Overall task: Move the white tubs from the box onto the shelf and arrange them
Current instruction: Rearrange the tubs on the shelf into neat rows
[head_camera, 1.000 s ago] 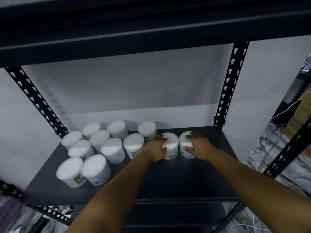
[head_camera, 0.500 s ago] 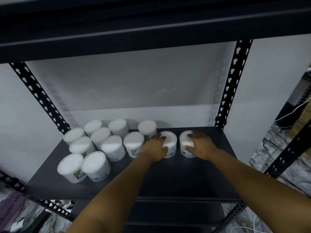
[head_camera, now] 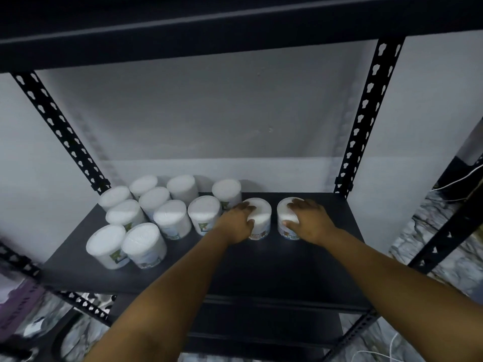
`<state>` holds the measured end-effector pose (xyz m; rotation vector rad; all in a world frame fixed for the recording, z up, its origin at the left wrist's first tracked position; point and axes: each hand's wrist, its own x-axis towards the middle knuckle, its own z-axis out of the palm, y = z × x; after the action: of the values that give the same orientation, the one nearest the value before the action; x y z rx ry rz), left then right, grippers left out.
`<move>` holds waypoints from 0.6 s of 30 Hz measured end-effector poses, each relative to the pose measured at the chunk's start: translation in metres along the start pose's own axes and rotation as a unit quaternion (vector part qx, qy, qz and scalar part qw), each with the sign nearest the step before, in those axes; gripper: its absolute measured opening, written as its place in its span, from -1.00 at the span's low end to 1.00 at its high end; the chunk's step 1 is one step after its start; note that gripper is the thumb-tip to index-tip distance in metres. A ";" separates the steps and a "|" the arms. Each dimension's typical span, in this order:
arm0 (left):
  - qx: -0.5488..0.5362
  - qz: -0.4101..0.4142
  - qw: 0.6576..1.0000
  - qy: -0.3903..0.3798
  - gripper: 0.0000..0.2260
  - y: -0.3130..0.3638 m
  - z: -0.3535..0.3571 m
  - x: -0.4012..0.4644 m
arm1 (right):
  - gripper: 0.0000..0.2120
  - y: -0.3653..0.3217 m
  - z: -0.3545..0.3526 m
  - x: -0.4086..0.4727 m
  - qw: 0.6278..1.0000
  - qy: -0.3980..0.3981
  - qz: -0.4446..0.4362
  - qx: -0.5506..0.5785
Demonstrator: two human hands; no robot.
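Two white tubs stand upright near the back of the dark shelf (head_camera: pixel 300 270), a narrow gap between them; the left hand (head_camera: pixel 236 223) wraps the left tub (head_camera: pixel 258 218), fingers curled over its lid, while the right hand (head_camera: pixel 309 220) cups the right tub (head_camera: pixel 286 215) the same way. Labels show green and blue print — too blurred to read. Ten more tubs (head_camera: pixel 172 218) cluster to the left; bare shelf lies in front and to the right.

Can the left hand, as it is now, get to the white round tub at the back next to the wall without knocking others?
Probably yes. The left hand rests on a white round plastic tub; the back tub stands just behind it, with open air above the black metal shelf.
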<state>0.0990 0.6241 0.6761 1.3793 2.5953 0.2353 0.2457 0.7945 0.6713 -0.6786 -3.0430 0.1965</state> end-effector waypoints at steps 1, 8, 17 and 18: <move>-0.006 0.006 1.000 -0.004 -0.53 -0.002 0.001 0.002 | -0.42 0.000 0.000 0.001 1.000 0.000 -0.001 0.001; -0.036 0.038 0.998 0.022 -0.50 -0.014 0.003 0.009 | -0.39 0.003 -0.007 0.007 0.995 -0.033 -0.011 0.097; -0.012 0.064 0.997 0.050 -0.51 -0.026 0.012 0.016 | -0.40 -0.001 -0.007 0.010 0.995 -0.017 0.005 0.095; -0.003 0.061 0.997 0.055 -0.50 -0.025 0.012 0.016 | -0.40 -0.001 -0.007 0.010 0.995 -0.024 0.003 0.102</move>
<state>0.0733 0.6236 0.6568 1.5684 2.5962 0.3461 0.2368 0.7983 0.6787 -0.6764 -3.0077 0.5218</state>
